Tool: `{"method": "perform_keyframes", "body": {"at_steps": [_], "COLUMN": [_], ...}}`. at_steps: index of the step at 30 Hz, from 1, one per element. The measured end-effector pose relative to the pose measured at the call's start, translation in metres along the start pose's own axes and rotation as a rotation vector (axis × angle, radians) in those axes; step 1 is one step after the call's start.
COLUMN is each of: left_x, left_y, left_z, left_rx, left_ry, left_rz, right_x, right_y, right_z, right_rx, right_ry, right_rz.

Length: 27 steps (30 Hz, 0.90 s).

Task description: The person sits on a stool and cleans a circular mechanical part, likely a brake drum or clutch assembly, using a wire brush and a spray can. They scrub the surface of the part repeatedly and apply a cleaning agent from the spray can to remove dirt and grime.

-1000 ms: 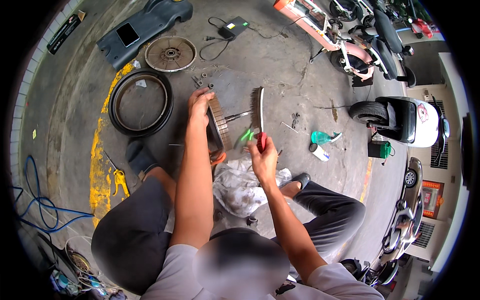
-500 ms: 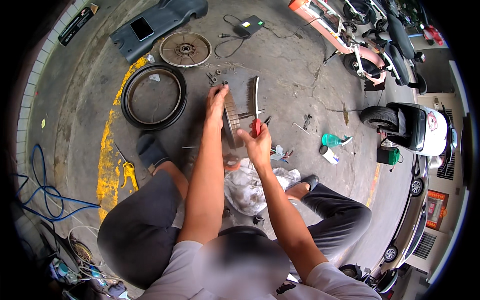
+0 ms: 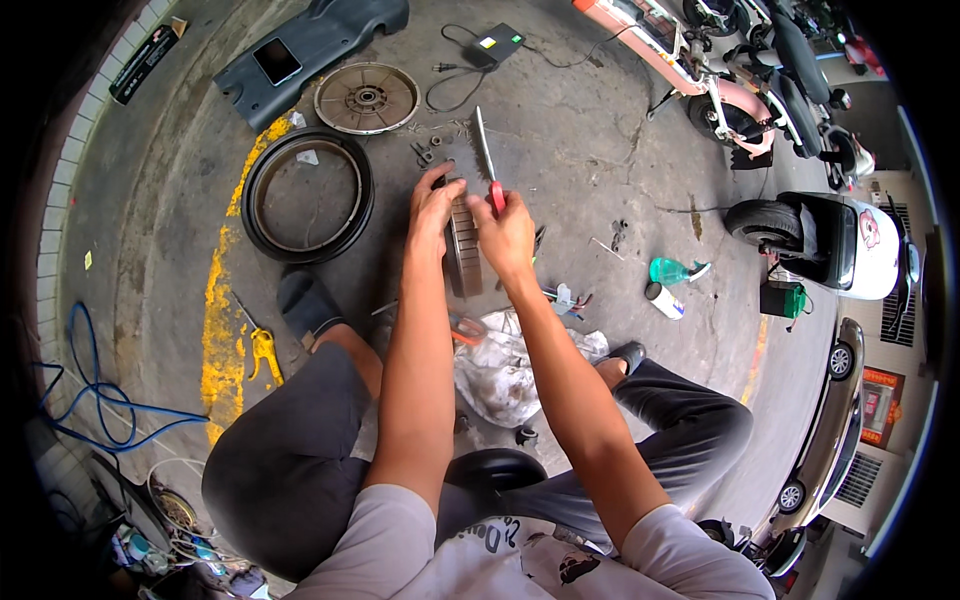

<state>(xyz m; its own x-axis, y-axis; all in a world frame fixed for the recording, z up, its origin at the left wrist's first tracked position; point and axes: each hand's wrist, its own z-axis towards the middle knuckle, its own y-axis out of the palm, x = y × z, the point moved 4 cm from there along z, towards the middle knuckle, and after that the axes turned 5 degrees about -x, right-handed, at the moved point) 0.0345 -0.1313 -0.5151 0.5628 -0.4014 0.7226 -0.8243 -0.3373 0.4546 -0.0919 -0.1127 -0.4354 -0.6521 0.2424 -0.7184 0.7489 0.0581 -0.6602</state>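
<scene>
A round motor stator (image 3: 467,250) with a ribbed rim stands on edge in front of me. My left hand (image 3: 432,212) grips its upper left side, fingers wrapped over the top edge. Close beside the rim, my right hand (image 3: 508,235) is closed round the red handle of a wire brush (image 3: 486,145). The brush's long pale back points away from me, its bristles facing left. Whether the right thumb touches the stator I cannot tell. Below the stator lie a stained white rag (image 3: 500,375) and an orange-handled tool (image 3: 465,330), partly hidden by my left forearm.
Left of my hands lie a black tyred rim (image 3: 252,190) and a round metal cover (image 3: 325,105). Small loose parts (image 3: 425,152) sit beyond the stator. A green bottle (image 3: 668,270) and white can (image 3: 662,300) are right; a yellow air gun (image 3: 263,352) lies left. Scooters stand farther right.
My right hand has moved up and slightly left with the wire brush, which now leans farther left. My left fingers have shifted on the stator's top edge.
</scene>
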Motion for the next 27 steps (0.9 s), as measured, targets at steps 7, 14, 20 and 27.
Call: {"method": "perform_keyframes", "body": {"at_steps": [7, 14, 20, 27], "left_x": [-0.017, -0.018, -0.011, -0.016], "left_y": [0.013, 0.025, 0.025, 0.021], "left_z": [0.023, 0.033, 0.025, 0.029], "left_rx": [0.109, 0.091, 0.121, 0.07], "left_ry": [0.107, 0.132, 0.161, 0.178], "left_rz": [-0.052, 0.036, -0.016, -0.046], "right_x": [0.015, 0.024, 0.07, 0.044], "right_y": [-0.047, -0.063, -0.077, -0.061], "right_z": [-0.096, -0.125, -0.195, -0.123], "right_rx": [-0.011, -0.145, -0.111, -0.093], "right_ry": [-0.037, -0.031, -0.04, -0.137], "right_rz": [0.077, -0.122, -0.113, -0.149]}}
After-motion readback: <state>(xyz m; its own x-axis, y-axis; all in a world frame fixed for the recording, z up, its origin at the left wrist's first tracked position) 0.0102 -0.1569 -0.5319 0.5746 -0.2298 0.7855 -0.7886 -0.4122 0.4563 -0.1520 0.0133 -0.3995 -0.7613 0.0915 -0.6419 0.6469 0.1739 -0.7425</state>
